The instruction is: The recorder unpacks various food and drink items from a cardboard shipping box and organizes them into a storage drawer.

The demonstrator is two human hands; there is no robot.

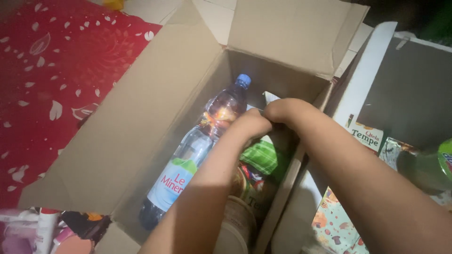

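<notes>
— Red cloth [52,70] with white petal shapes covers the floor on the far left. What sits next to it?

— A big brown cardboard box [141,117]. Its flaps stand open, and one wide flap leans out over the red cloth.

— What is inside the box?

— A clear plastic water bottle [197,141] with a blue cap lies on its side along the left wall of the box. The cap points to the far end. Just right of the bottle are packets, and one is a green packet [261,157]. Near the front there is a round tub [238,221].

— Where are the hands?

— Both arms reach down into the box from the bottom right. The left hand [252,124] is bent at the wrist, with its fingers curled down. The right hand [285,110] is right beside it, touching it, and its fingers are curled too. Both hands sit above the green packet, near the far end of the box.

— Are they holding something?

— I cannot tell. The fingers curl under and hide what is there.

— And on the right?

— A white board [362,75] stands just beside the box. Past it lie a snack packet [367,136] and a green bottle [431,169].
</notes>
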